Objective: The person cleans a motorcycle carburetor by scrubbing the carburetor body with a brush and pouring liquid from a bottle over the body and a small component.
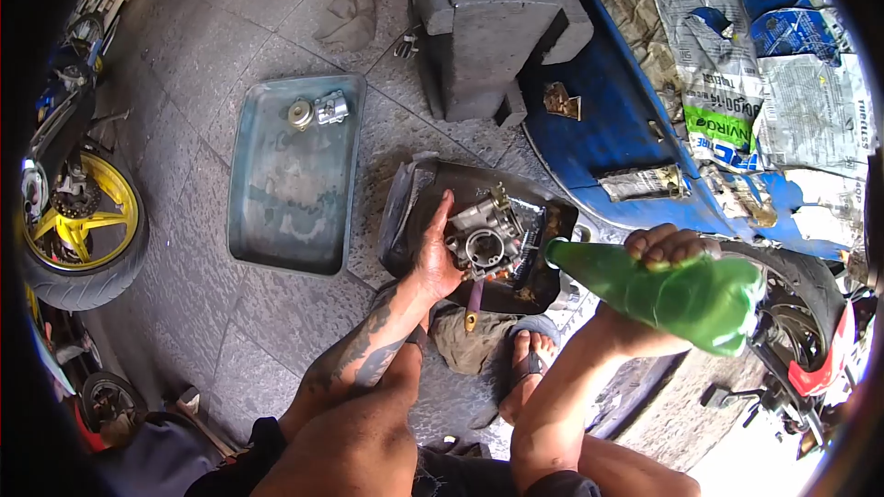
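My left hand (436,256) grips a metal carburetor (486,237), its round bore facing up, above a dark, dirty pan (414,202). Fingers of my right hand (665,262) wrap around a green plastic bottle (635,283). The bottle lies tilted almost level, its mouth pointing left toward the carburetor and a short gap away from it. I cannot make out any liquid leaving the mouth. A brush-like tool with a purple and yellow handle (473,304) sticks out over the pan's near edge, its other end hidden below the carburetor.
A grey tray (293,212) on the tiled floor holds small metal parts (318,111). Behind the pan stands a grey block-like seat (497,28). A blue surface with torn wrappers (723,83) fills the right. Motorcycle wheels (87,216) stand left and right. A rag (471,340) lies near my foot.
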{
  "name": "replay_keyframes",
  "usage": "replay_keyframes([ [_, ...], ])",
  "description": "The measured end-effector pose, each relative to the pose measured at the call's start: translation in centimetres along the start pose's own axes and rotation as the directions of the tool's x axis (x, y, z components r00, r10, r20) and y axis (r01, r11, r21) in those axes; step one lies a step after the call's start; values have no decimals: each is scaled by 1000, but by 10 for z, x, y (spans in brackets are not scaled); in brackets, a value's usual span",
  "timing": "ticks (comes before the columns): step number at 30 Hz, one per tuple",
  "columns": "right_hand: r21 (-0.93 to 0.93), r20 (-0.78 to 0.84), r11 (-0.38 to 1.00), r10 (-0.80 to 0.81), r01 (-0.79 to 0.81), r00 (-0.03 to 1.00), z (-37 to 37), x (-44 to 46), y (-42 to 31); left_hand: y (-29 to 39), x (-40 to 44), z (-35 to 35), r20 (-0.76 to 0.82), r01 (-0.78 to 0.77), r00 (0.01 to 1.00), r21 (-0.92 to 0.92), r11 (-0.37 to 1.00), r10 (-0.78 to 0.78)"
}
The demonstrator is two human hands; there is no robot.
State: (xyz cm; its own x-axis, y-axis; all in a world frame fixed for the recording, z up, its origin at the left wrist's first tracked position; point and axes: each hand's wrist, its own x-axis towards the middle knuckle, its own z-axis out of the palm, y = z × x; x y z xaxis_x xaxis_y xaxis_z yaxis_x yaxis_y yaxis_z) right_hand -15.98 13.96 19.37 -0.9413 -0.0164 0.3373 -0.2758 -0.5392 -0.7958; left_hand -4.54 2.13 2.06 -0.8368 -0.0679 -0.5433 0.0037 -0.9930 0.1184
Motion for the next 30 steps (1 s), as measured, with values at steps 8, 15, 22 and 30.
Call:
replay_keyframes([
  [8, 177, -159, 983, 67, -39, 985, -13, 2, 20, 6, 8, -13, -13, -49, 999, 82, 995, 50],
  [15, 309, -263, 949, 20, 64, 965, -30, 1, 23, 15, -2, -2, 191, -25, 982, 199, 980, -13],
  [22, 331, -146, 942, -10, 59, 989, -53, -8, 17, 24, -3, -14, 148, -36, 989, 258, 966, -3],
  [30, 246, -158, 965, -51, 89, 986, -54, -4, 22, 24, -2, -21, 182, -48, 983, 336, 941, -15],
])
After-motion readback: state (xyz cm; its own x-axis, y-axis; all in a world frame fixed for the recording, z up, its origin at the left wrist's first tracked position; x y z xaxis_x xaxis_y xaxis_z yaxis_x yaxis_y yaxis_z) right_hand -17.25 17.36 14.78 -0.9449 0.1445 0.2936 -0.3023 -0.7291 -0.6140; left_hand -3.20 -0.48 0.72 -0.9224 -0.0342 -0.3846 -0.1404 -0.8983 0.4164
